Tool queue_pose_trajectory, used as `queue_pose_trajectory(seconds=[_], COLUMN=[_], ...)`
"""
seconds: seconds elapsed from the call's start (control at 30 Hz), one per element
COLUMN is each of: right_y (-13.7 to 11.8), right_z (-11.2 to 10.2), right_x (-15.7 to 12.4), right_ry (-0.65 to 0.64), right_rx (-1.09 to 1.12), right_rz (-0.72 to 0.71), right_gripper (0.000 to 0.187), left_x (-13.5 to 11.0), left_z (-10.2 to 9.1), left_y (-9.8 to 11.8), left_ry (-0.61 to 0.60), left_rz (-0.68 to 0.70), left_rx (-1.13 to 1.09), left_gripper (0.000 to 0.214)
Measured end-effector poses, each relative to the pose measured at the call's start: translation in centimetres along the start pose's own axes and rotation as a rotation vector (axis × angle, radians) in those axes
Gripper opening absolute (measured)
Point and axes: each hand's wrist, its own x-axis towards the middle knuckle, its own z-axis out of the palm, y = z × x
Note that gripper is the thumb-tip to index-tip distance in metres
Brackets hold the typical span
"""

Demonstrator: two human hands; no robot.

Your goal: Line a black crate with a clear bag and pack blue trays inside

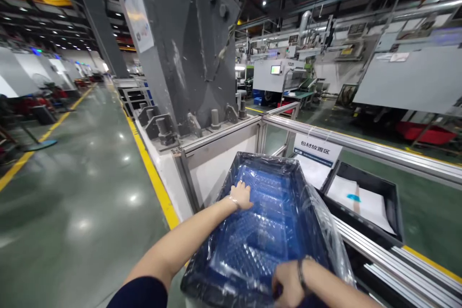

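Note:
A long black crate (313, 216) stands in front of me, lined with clear plastic film (330, 231) that hangs over its right side. Through the film shows a blue, ribbed surface (265, 216) inside the crate. My left hand (241, 195) lies palm down on the film at the crate's far left part, its fingers spread. Over the near right end is my right hand (290, 281), its fingers curled down against the film. What those fingers hold, if anything, is hidden.
Right of the crate, a black tray (397, 211) with white sheets sits beside a paper sign (317, 149) at a metal frame (361, 147). A bolted grey column (180, 57) rises ahead. A yellow floor line (155, 178) runs along the left; machines stand beyond.

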Motion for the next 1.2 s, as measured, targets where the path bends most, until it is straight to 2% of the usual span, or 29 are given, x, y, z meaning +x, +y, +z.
queue_pose_trajectory(seconds=[0.03, 0.07, 0.1, 0.17, 0.23, 0.27, 0.33, 0.4, 0.5, 0.6, 0.7, 0.8, 0.9, 0.97, 1.03, 1.13, 1.2], right_y=[1.0, 2.1, 3.2, 5.5, 7.4, 8.2, 9.5, 10.7, 12.7, 14.6, 15.3, 15.1, 15.5, 16.3, 17.2, 18.2, 18.4], right_z=[-1.9, -4.2, -6.6, -10.5, -12.2, -12.0, -10.4, -8.4, -7.1, -7.7, -7.4, -4.7, -1.2, 0.5, 1.4, 1.4, 0.9], right_x=[0.3, 0.6, 1.0, 2.3, 4.5, 5.9, 8.5, 10.7, 12.7, 14.1, 15.9, 17.8, 19.5, 20.6, 21.8, 23.4, 23.9], right_ry=[-0.018, 0.018, 0.106, 0.385, 0.575, 0.631, 0.706, 0.755, 0.793, 0.793, 0.826, 0.87, 0.852, 0.82, 0.792, 0.775, 0.777], right_rx=[0.093, 0.146, 0.155, 0.093, 0.01, -0.017, -0.056, -0.081, -0.091, -0.061, -0.053, -0.074, -0.063, -0.037, -0.013, -0.005, -0.025], right_rz=[-0.005, 0.015, 0.063, 0.213, 0.419, 0.522, 0.68, 0.763, 0.797, 0.804, 0.859, 0.927, 0.937, 0.929, 0.921, 0.923, 0.939], right_gripper=[0.036, 0.04, 0.043, 0.047, 0.052, 0.054, 0.056, 0.059, 0.06, 0.056, 0.063, 0.075, 0.077, 0.076, 0.076, 0.076, 0.075], left_x=[0.6, 1.1, 1.5, 1.9, 1.9, 1.8, 1.9, 2.3, 3.7, 5.3, 5.8, 4.8, 3.7, 3.7, 4.4, 5.8, 6.4], left_z=[0.4, 0.8, 1.2, 2.1, 3.3, 3.9, 5.3, 6.5, 7.3, 7.7, 9.5, 13.2, 16.3, 16.9, 16.6, 16.6, 17.8], left_y=[0.1, 0.1, 0.1, 0.2, 0.6, 0.8, 1.3, 1.5, 0.6, -1.5, -3.0, -3.2, -2.9, -2.8, -2.8, -3.4, -4.4], left_ry=[-0.026, -0.05, -0.065, -0.058, 0.031, 0.091, 0.18, 0.174, 0.089, 0.125, 0.145, 0.146, 0.153, 0.151, 0.147, 0.127, 0.107], left_rz=[-0.008, -0.017, -0.025, -0.046, -0.087, -0.114, -0.179, -0.251, -0.326, -0.419, -0.484, -0.404, -0.286, -0.251, -0.249, -0.258, -0.267], left_rx=[0.013, 0.024, 0.032, 0.035, 0.02, 0.008, -0.012, -0.044, -0.21, -0.41, -0.421, -0.238, -0.058, -0.017, 0.02, 0.051, 0.042], left_gripper=[0.08, 0.083, 0.088, 0.1, 0.112, 0.117, 0.124, 0.13, 0.134, 0.119, 0.106, 0.105, 0.097, 0.088, 0.084, 0.089, 0.093])
